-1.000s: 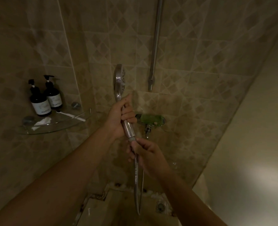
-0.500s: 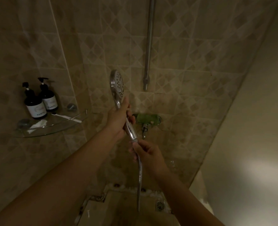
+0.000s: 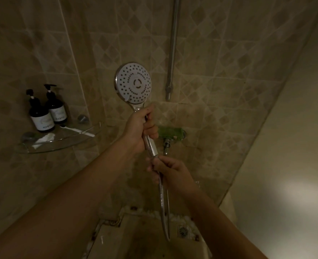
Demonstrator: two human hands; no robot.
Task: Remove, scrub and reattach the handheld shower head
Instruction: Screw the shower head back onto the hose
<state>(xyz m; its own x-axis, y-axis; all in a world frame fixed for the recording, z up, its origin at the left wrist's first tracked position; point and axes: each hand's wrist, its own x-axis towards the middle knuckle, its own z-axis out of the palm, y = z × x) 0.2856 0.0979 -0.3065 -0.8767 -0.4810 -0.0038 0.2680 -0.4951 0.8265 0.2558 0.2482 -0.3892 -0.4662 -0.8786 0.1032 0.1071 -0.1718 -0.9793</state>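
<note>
The chrome handheld shower head [image 3: 133, 83] is held upright in front of the tiled wall, its white round spray face turned toward me. My left hand [image 3: 138, 128] is wrapped around its handle. Just below the handle's chrome end, my right hand [image 3: 170, 171] pinches the top of the metal hose [image 3: 162, 206], where the hose joins the handle. The hose hangs down in a loop toward the floor. Whether the joint is loose or tight cannot be seen.
A vertical chrome rail [image 3: 172, 53] runs down the wall behind. The green-tinted mixer valve [image 3: 170, 133] sits on the wall right of my left hand. A glass corner shelf [image 3: 61, 141] at left carries two dark pump bottles [image 3: 46, 111]. A floor drain [image 3: 182, 231] lies below.
My left hand has twisted the shower head, so its spray face has turned from edge-on to facing me. My right hand stays on the hose end.
</note>
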